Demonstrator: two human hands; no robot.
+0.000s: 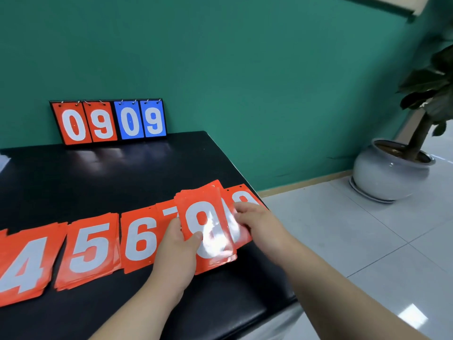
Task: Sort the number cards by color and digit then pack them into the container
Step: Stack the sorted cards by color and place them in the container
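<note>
Red number cards lie in a row of piles along the black table [117, 173]: a 4 pile [24, 263], a 5 pile [90, 251], a 6 pile [139, 239] and a 7 pile [169, 209], partly covered. My left hand [176, 251] grips a stack of red cards [208, 217] with a glossy 9 on top, thumb across its face. My right hand [255, 222] holds the stack's right edge, its fingers tucked behind. Under that hand lies another red card [242, 195] at the table's right corner, its digit half hidden.
A flip scoreboard [110, 121] showing red 0 9 and blue 0 9 leans on the green wall at the table's back. The table's right edge drops to a tiled floor with a potted plant [389, 170]. A pale object [3, 159] shows at the far left.
</note>
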